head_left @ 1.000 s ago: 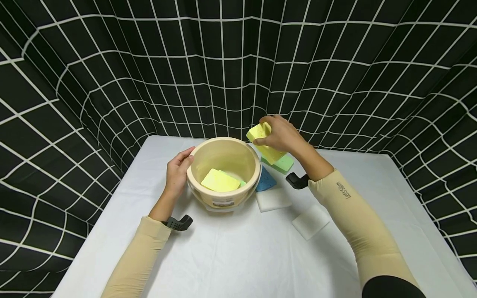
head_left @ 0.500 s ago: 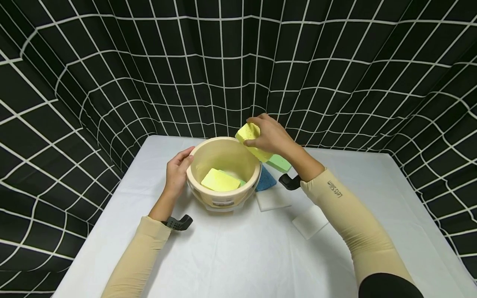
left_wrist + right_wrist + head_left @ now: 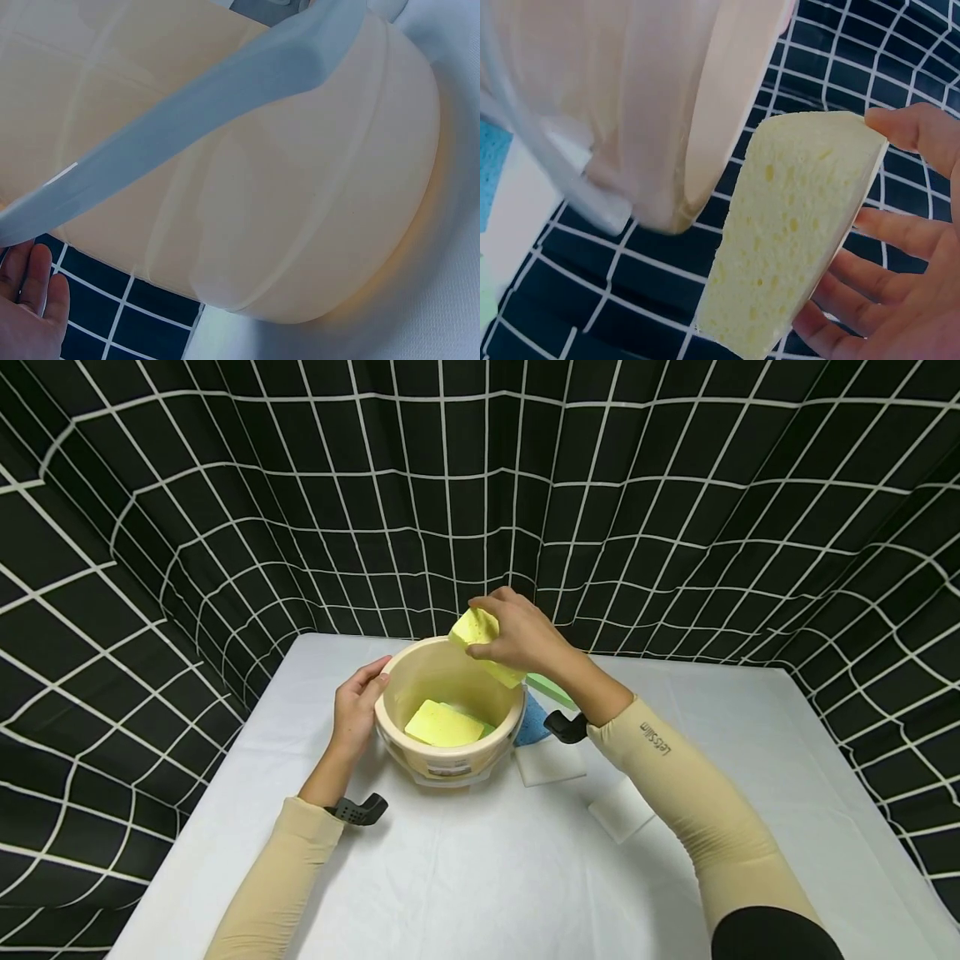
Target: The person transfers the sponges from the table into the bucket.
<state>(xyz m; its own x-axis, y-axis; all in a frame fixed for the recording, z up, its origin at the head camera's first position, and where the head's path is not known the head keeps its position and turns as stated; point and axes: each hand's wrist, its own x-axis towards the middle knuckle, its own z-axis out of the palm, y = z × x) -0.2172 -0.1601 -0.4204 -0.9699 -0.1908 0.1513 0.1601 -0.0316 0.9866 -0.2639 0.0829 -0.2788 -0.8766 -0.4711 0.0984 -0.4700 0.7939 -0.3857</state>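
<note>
A cream bucket (image 3: 414,681) stands on the white table. My left hand (image 3: 355,710) grips its left rim, thumb on the edge and fingers along the outside. Over the far right part of the bucket's rim, my right hand (image 3: 521,631) holds a thick yellow sponge (image 3: 472,628) tilted between thumb and fingers. In the right wrist view that sponge (image 3: 780,232) shows a porous face, close beside the bucket's outer wall. Inside the bucket lies another yellow sponge (image 3: 442,724), partly covering a green one (image 3: 488,729). The bucket's handle (image 3: 187,112) crosses the left wrist view.
Right of the bucket lie a green sponge (image 3: 552,692), partly hidden by the right arm, and a blue sponge (image 3: 529,725). Two white sponges (image 3: 550,763) are nearer the front, the second one (image 3: 621,812) farther right. A black gridded curtain (image 3: 480,485) surrounds the table (image 3: 450,877).
My right hand has carried the yellow sponge leftward, from above the table right of the bucket to over its rim. The left hand and bucket have stayed still.
</note>
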